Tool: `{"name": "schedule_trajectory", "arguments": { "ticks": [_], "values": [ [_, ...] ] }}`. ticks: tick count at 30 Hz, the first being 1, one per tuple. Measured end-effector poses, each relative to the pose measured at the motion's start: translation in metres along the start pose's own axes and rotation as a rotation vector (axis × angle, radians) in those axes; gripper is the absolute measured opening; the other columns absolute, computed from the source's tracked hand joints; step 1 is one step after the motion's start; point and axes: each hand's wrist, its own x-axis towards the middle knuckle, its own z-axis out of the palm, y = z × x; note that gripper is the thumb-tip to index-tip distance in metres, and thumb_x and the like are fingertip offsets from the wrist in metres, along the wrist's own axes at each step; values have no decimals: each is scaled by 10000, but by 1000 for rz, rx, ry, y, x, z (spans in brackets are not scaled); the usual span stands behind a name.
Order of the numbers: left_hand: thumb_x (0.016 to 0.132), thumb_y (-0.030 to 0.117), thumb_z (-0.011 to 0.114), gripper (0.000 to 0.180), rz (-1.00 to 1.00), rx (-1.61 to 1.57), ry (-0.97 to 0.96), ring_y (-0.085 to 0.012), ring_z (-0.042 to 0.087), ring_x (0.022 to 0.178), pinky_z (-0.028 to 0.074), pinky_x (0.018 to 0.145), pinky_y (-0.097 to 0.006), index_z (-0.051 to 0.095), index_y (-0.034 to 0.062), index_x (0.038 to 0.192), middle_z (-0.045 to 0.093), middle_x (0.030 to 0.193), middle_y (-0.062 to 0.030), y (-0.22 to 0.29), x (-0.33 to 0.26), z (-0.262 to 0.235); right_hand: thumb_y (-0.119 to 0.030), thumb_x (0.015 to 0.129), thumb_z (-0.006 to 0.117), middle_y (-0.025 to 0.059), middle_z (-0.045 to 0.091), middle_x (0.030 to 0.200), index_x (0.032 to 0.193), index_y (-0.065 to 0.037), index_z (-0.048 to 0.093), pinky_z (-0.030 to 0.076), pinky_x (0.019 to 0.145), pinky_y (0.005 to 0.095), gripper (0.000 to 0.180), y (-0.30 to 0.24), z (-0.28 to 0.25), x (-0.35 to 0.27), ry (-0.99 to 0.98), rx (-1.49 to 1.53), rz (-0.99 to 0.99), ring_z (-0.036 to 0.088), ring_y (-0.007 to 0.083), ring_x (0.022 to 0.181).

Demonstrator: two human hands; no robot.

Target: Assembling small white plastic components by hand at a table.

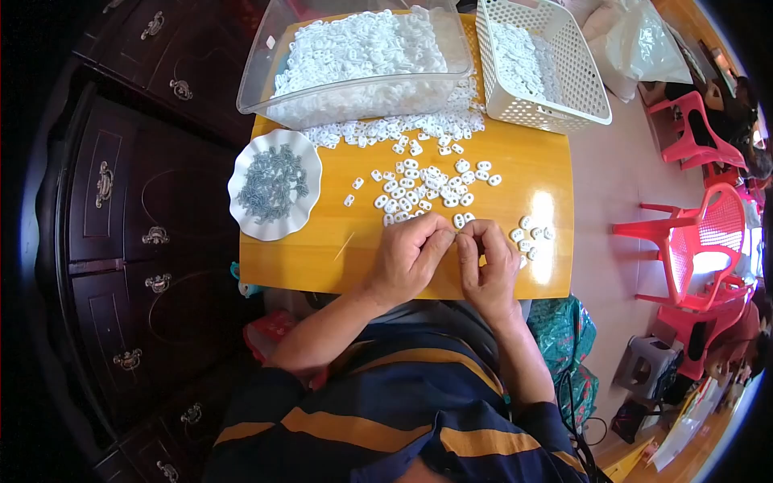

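Note:
Near the front edge of the table, my left hand [409,253] and my right hand [489,262] meet with fingertips pinched close together. Whatever lies between the fingers is hidden or too small to name. Just beyond them spreads a loose pile of small white oval plastic pieces with two dark holes each [427,183]. A smaller group of white oval pieces [527,235] lies right of my right hand. To the left, a white scalloped dish [307,153] holds many small greyish pieces [274,183]. A thin pale stick [345,245] rests on the table left of my left hand.
A clear plastic bin [354,90] heaped with white pieces stands at the back, more pieces scattered before it. Beside it sits a white perforated basket [564,121]. Dark wooden drawers [121,193] line the left. Red plastic chairs [700,249] and a grey stool [646,361] stand right.

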Motion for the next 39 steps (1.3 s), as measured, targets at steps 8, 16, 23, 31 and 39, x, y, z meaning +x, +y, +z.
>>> {"name": "schedule_trajectory", "arguments": {
  "ticks": [8,16,23,31,39],
  "values": [
    [978,74,640,80,-79,-172,-18,-75,530,611,430,561,-265,651,3,942,604,696,-17,-1,3,5,-33,990,616,91,642,750,941,-2,625,483,593,280,58,5,-8,1,-11,224,156,607,154,622],
    [969,50,640,53,-81,-152,-24,-58,509,596,421,555,-255,653,6,942,598,693,-5,-17,-5,-4,-74,920,690,96,648,831,939,-57,683,515,611,351,26,24,-16,28,2,-277,-47,651,258,687],
    [962,59,652,75,-51,-110,-63,-76,499,567,404,528,-275,648,0,917,555,639,-29,-23,-15,1,-97,869,728,87,664,879,955,-107,711,527,617,408,88,41,-4,31,-9,-416,-138,668,313,712],
    [969,70,654,78,-77,-1,-104,-79,561,645,442,581,-257,668,-4,950,636,749,-36,-11,-17,-7,-96,951,703,58,637,774,959,-13,701,481,584,292,84,27,-20,4,1,37,183,594,122,637],
    [941,44,669,32,238,165,-124,-258,642,668,487,592,-342,664,17,958,646,790,-122,-7,-11,-4,-227,1047,628,-11,642,843,1016,-26,646,451,614,207,205,22,-24,-23,-374,766,605,551,53,699]
  ]
}}
